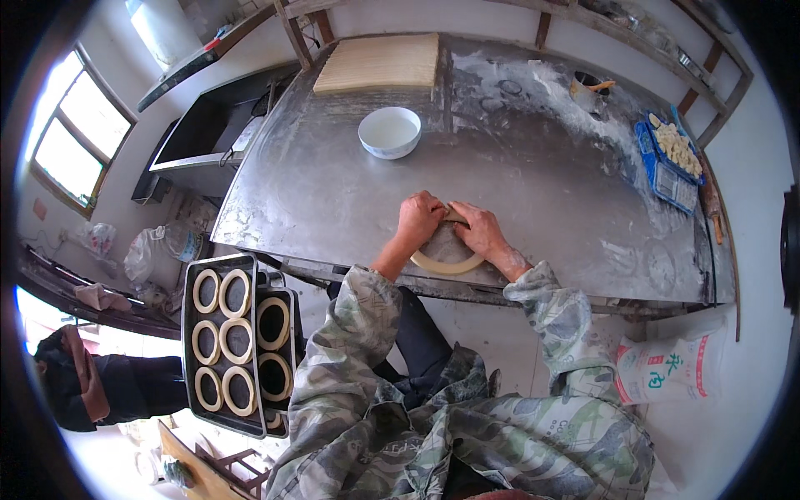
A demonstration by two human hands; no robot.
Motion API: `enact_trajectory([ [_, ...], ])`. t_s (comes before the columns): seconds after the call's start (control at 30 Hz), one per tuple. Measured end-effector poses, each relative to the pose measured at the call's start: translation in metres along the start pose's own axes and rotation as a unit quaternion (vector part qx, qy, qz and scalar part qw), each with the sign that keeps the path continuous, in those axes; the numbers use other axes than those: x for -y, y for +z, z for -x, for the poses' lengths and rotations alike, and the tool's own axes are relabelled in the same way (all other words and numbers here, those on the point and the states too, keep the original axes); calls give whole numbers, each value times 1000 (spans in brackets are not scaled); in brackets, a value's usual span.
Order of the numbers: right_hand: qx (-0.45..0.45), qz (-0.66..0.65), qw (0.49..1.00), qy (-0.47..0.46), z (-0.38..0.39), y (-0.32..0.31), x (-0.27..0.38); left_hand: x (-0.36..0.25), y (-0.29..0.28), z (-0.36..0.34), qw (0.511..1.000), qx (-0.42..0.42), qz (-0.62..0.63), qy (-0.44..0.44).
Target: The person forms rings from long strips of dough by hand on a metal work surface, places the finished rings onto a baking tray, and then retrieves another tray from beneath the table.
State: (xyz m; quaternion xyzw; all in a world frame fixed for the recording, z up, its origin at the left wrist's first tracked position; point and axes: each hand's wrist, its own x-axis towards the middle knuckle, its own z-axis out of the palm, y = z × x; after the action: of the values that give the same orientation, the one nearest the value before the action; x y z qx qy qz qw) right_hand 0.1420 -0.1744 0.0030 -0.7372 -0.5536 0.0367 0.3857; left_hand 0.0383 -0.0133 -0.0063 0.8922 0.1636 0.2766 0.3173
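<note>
Near the front of the steel table, a pale dough loop (446, 262) curves down toward the edge. My left hand (422, 218) and my right hand (478, 229) are closed on its upper part, close together, fingers pinched on the dough. Beyond them sits a white bowl (389, 127). At the back lies a sheet of dough strips (377, 62). To my lower left, black trays (194, 404) hold several dough rings (237, 340).
A steel sink (196, 171) adjoins the table's left. At right stand a cup (583, 92), blue trays with dough pieces (671, 146) and a rolling pin (712, 217). A wooden frame (542, 29) borders the back. A white sack (667, 367) lies low right.
</note>
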Motion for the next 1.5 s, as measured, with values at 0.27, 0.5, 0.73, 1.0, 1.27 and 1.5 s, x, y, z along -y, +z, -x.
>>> enact_trajectory([
  [0.27,-37,129,991,-6,6,-4,3,-2,-11,17,994,-15,-104,-24],
  [0.5,79,300,950,18,3,-8,1,-25,-40,28,951,114,-263,-116],
  [0.73,-180,225,937,-199,-17,-66,47,-24,-77,12,993,-49,-92,-56],
  [1.0,-26,192,958,-213,58,-64,53,-47,-93,73,963,30,-166,212],
  [1.27,68,44,992,-100,64,-26,57,-25,-54,97,969,78,-118,201],
  [1.5,33,27,996,-84,55,-3,44,-29,-49,97,973,50,-67,213],
])
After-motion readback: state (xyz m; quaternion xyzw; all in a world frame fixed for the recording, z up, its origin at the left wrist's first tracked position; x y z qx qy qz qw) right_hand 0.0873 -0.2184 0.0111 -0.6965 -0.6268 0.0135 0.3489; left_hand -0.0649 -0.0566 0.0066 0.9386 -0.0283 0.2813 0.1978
